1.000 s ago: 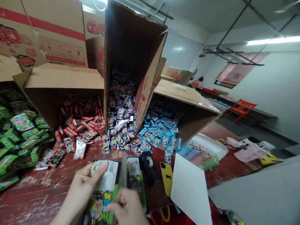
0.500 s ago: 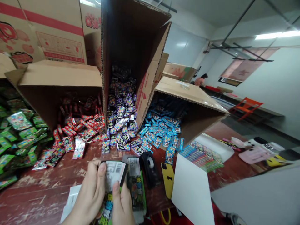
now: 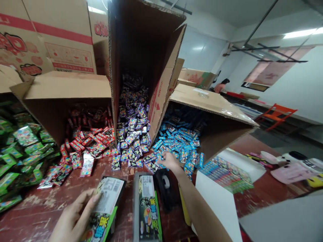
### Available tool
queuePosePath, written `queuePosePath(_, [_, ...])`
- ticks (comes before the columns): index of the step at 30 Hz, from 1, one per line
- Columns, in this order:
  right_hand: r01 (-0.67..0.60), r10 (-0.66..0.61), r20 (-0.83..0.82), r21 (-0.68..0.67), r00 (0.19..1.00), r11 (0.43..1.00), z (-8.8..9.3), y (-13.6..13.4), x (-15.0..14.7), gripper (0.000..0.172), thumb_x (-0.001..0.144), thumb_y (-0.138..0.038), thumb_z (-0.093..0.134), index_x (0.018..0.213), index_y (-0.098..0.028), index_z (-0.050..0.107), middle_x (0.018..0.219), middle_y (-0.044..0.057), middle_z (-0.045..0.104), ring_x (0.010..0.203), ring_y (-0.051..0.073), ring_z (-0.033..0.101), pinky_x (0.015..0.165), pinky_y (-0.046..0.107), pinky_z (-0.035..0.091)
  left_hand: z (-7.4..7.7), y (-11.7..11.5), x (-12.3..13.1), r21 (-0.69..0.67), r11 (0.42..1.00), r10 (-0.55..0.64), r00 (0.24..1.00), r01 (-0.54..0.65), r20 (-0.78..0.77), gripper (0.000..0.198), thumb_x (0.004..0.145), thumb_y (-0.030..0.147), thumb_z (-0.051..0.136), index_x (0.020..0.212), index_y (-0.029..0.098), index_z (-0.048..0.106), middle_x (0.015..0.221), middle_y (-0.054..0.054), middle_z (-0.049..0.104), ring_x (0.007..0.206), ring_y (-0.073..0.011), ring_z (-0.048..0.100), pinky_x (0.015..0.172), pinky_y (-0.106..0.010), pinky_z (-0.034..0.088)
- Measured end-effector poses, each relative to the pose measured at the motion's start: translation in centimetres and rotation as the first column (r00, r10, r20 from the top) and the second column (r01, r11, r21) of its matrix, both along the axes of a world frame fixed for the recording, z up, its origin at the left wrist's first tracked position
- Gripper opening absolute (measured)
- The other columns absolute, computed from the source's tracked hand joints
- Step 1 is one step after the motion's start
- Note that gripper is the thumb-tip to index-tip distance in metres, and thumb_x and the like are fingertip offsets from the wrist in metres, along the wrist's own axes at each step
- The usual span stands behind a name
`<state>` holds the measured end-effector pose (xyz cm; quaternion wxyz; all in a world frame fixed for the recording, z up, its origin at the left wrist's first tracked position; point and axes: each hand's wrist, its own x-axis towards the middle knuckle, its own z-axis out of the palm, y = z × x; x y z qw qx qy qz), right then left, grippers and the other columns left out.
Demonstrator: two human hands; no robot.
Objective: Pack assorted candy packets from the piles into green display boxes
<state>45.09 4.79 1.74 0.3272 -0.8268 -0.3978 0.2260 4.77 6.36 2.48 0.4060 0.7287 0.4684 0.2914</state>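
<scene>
My left hand [image 3: 77, 213] grips a black-and-green candy pack [image 3: 107, 198] by its left side; a white barcode label covers its upper part. My right hand [image 3: 169, 161] is stretched forward over the front edge of the loose blue candy packets [image 3: 176, 139], its fingers bent down and slightly apart. No packet shows between them. A second candy pack [image 3: 148, 208] with a clear plastic edge lies flat on the table between my arms. Just below my right hand stands a black tape dispenser [image 3: 164, 191]. My right forearm partly covers a yellow phone [image 3: 185, 205].
Open cardboard boxes [image 3: 68, 84] spill green packets [image 3: 27, 148], red packets [image 3: 94, 141] and purple packets [image 3: 132, 134] onto the worn red table [image 3: 32, 208]. At right, a white carton [image 3: 214, 201] stands near rows of packets [image 3: 227, 174]. A person [image 3: 220, 86] is far behind.
My right hand has let go of the candy pack and moved forward to the blue packets. My left hand alone keeps the pack, now farther left. The second pack is more visible.
</scene>
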Motion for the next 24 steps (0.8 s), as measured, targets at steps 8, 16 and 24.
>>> queuePosePath(8, [0.0, 0.044, -0.197, 0.217, 0.979, 0.976, -0.1, -1.4, 1.8, 0.024, 0.054, -0.033, 0.075, 0.061, -0.02, 0.056, 0.052, -0.003, 0.056, 0.056, 0.016, 0.055, 0.058, 0.027, 0.042, -1.9, 0.2, -1.9, -0.303, 0.953, 0.025, 0.989, 0.02, 0.145, 0.038, 0.083, 0.053, 0.057, 0.108, 0.025, 0.06, 0.098, -0.001, 0.07, 0.099, -0.0224, 0.064, 0.076, -0.02, 0.054])
queuePosePath(16, [0.176, 0.386, -0.833, 0.482, 0.397, 0.858, 1.7, -6.3, -9.2, 0.028, 0.074, -0.047, 0.052, 0.077, -0.021, 0.063, 0.078, 0.005, 0.065, 0.063, 0.019, 0.059, 0.06, 0.033, 0.05, -2.0, -1.0, 0.9, -0.336, 0.942, 0.103, 0.952, 0.001, 0.289, 0.037, 0.08, 0.054, 0.06, 0.092, 0.02, 0.065, 0.08, -0.002, 0.067, 0.07, -0.0182, 0.06, 0.059, -0.023, 0.049])
queuePosePath(24, [0.143, 0.438, -0.899, 0.435, 0.015, 0.889, 5.9, -4.9, -19.2, 0.042, 0.076, -0.056, 0.059, 0.097, -0.02, 0.062, 0.08, 0.005, 0.059, 0.051, 0.011, 0.043, 0.042, 0.022, 0.039, -0.1, -3.9, -0.1, -0.35, 0.936, 0.142, 0.946, -0.032, 0.292, 0.035, 0.086, 0.047, 0.054, 0.101, 0.017, 0.063, 0.077, -0.002, 0.066, 0.077, -0.0177, 0.061, 0.067, -0.023, 0.047])
